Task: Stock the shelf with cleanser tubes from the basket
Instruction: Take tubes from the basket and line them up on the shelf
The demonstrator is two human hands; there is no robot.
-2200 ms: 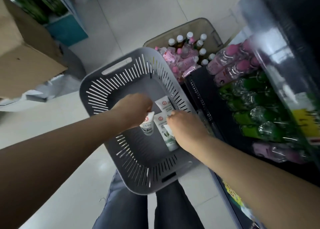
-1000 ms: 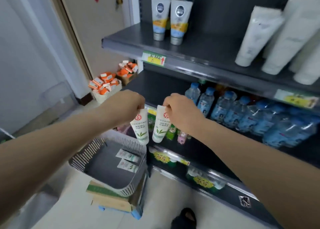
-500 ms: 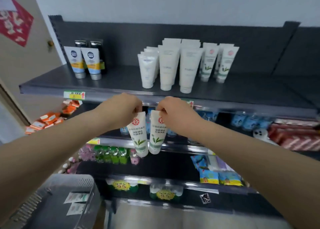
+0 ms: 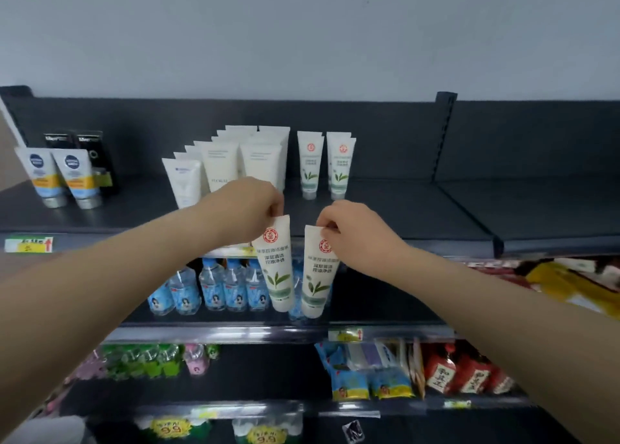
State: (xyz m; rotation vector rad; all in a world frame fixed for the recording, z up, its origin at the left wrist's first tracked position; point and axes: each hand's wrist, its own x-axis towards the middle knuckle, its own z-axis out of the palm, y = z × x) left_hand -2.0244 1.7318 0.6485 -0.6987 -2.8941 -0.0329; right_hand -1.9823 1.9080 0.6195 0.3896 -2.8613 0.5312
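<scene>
Two grips, each clenched on a crimped end: the left hand (image 4: pixel 248 205) pinches one cleanser tube (image 4: pixel 276 269), the right hand (image 4: pixel 352 232) a second tube (image 4: pixel 317 275). Both hang cap-down at frame centre, before the top shelf (image 4: pixel 402 215), probably so they can stand like the matching pair (image 4: pixel 310 165) behind.

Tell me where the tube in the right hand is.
Head view, just right of centre: the tube hangs from the right hand, beside the left hand's tube, below the matching tubes on the top shelf.
</scene>
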